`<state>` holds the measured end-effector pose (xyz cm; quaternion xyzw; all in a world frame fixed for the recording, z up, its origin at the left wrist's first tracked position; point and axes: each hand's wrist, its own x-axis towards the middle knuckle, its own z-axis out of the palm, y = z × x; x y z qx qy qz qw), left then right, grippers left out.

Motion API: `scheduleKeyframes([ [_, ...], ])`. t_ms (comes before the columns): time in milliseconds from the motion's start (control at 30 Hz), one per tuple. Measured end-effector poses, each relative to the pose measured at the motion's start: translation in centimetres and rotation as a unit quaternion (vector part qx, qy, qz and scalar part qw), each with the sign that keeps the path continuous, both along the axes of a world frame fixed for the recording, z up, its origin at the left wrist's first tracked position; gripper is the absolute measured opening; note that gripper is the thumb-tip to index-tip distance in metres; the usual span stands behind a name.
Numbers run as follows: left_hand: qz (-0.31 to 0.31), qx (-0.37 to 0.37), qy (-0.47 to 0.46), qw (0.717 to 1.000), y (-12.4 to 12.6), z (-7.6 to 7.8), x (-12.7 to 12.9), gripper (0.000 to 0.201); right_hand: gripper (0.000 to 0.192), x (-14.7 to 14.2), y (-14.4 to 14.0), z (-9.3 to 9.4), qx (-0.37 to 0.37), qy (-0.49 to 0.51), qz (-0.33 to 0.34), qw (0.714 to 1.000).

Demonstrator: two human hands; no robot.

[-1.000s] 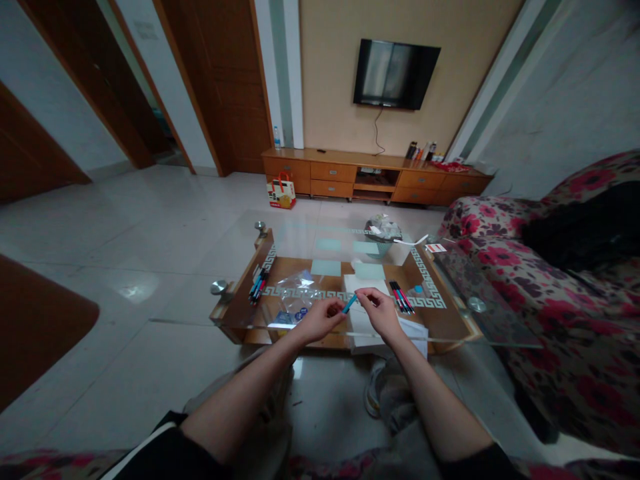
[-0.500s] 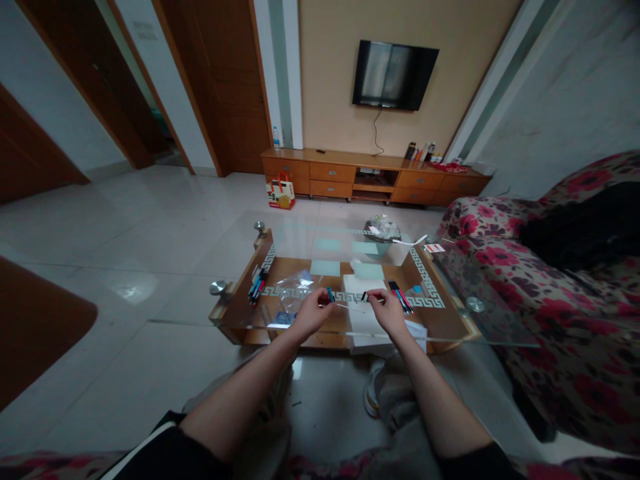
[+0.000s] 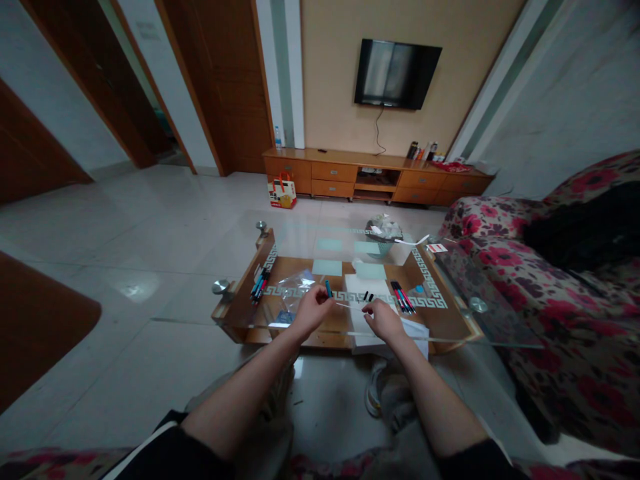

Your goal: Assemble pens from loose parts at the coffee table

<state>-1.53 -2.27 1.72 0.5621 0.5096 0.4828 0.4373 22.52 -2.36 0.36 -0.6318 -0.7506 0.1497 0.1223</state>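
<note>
Fingers of the left hand [image 3: 311, 310] pinch a blue pen barrel [image 3: 329, 289] mid-frame; the right hand [image 3: 384, 319] pinches its thin refill [image 3: 350, 306].

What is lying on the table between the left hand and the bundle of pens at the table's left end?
In the head view, a crumpled clear plastic bag lies between the left hand and the bundle of pens.

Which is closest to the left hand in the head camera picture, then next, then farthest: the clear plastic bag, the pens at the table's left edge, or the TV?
From the left hand:
1. Clear plastic bag, on the table just left of the hand.
2. Pens, at the table's left edge.
3. TV, on the far wall.
</note>
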Motion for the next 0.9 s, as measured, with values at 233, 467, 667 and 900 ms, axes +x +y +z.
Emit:
scheduleKeyframes([
  [233,0.002,0.000,0.006,1.000,0.08,0.20,-0.03,0.016,0.016,0.09,-0.09,0.29,0.008,-0.002,0.001,1.000],
  [467,-0.002,0.000,0.004,1.000,0.03,0.29,-0.02,0.016,0.012,-0.04,-0.20,0.24,0.007,-0.005,-0.002,1.000],
  [667,0.009,-0.014,0.013,1.000,-0.14,0.53,0.02,0.018,0.011,-0.06,-0.17,0.22,0.005,0.002,-0.006,1.000],
  [900,0.003,0.006,0.017,1.000,0.02,-0.12,-0.10,0.016,0.015,-0.12,0.04,0.18,-0.034,-0.011,-0.016,0.999],
])
